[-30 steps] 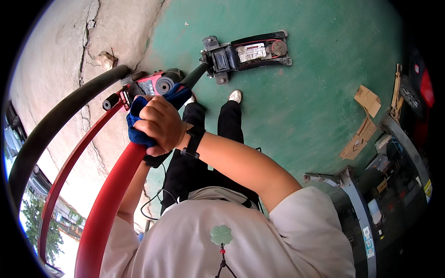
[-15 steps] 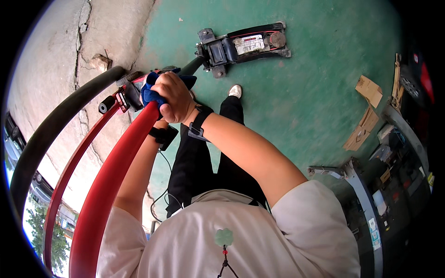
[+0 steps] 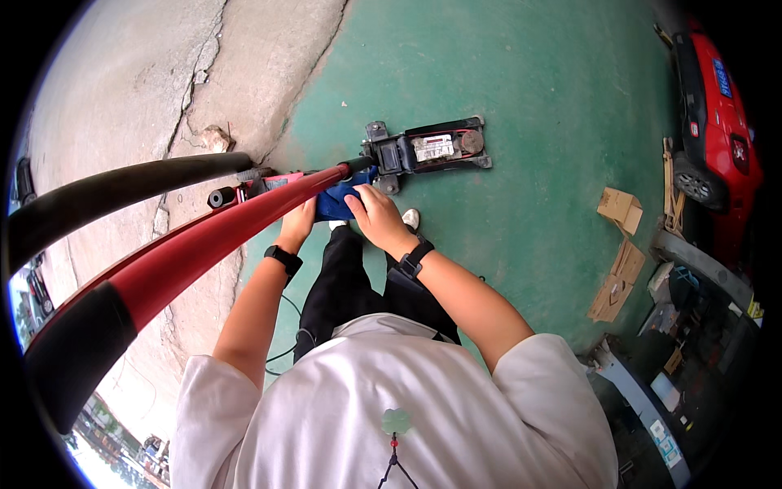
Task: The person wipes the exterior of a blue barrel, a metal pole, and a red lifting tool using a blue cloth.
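Observation:
A blue cloth (image 3: pixel 334 204) is bunched between my two hands, close beside a long red jack handle (image 3: pixel 244 226). My left hand (image 3: pixel 299 220) holds the cloth's left side, its fingertips partly hidden by the handle. On the other side, my right hand (image 3: pixel 380 218) grips the cloth with the thumb raised. From a black grip (image 3: pixel 81 342) at lower left, the handle runs up to a black floor jack (image 3: pixel 432 148) lying on the green floor. Behind the handle, part of a second red jack (image 3: pixel 259 186) shows.
A thick black tube (image 3: pixel 122 189) crosses at left above the handle. A stone (image 3: pixel 216 138) lies on cracked concrete. Flattened cardboard (image 3: pixel 615 277), a grey bumper (image 3: pixel 639 407) and a red car (image 3: pixel 725 138) are at right. A thin cable (image 3: pixel 285 352) hangs by my legs.
My right hand has come off the red handle with the blue cloth, moving right and down. My left hand now shows on the cloth. The handle lies at a flatter angle, and the view has shifted.

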Tool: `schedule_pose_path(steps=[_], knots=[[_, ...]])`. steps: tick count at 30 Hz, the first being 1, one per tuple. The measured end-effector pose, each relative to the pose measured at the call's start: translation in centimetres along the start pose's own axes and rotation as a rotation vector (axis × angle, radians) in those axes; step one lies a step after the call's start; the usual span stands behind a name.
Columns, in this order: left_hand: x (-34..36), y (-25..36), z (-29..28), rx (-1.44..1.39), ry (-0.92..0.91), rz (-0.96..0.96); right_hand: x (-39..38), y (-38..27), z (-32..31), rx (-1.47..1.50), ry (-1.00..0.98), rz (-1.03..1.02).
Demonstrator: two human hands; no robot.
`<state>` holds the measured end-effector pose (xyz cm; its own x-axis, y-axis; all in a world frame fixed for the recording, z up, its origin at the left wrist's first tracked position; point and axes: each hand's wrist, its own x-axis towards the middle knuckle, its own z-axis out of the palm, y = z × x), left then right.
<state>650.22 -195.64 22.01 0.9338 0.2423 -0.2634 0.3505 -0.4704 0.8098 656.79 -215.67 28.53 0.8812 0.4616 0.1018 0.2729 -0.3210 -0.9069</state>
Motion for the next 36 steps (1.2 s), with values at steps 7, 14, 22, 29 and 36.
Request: schedule_pose_path(steps=[7,14,22,29,36], knots=[[-11.2,2.5,-6.0,0.076,0.028,-0.170,-4.4,-1.8,4.6,0.087,-0.306,0.365],[-25.3,0.9,-9.1,-0.040,0.377,-0.429,-5.7,-10.0,8.8,0.156,-0.594,0.092],[-32.5,-2.7,-16.1,-0.689,0.511,-0.134,-8.4,-13.2,17.6,0.038,-0.359,-0.148],[-41.5,-6.7,-25.1,-0.046,0.583,-0.175,-9.8,-23.7,26.0,0.117,-0.277,-0.409],[-50.1,-13.8,-28.8,0.344,0.822,-0.018,-11.3,-29.6,33.7,0.163,-0.350,-0.353]])
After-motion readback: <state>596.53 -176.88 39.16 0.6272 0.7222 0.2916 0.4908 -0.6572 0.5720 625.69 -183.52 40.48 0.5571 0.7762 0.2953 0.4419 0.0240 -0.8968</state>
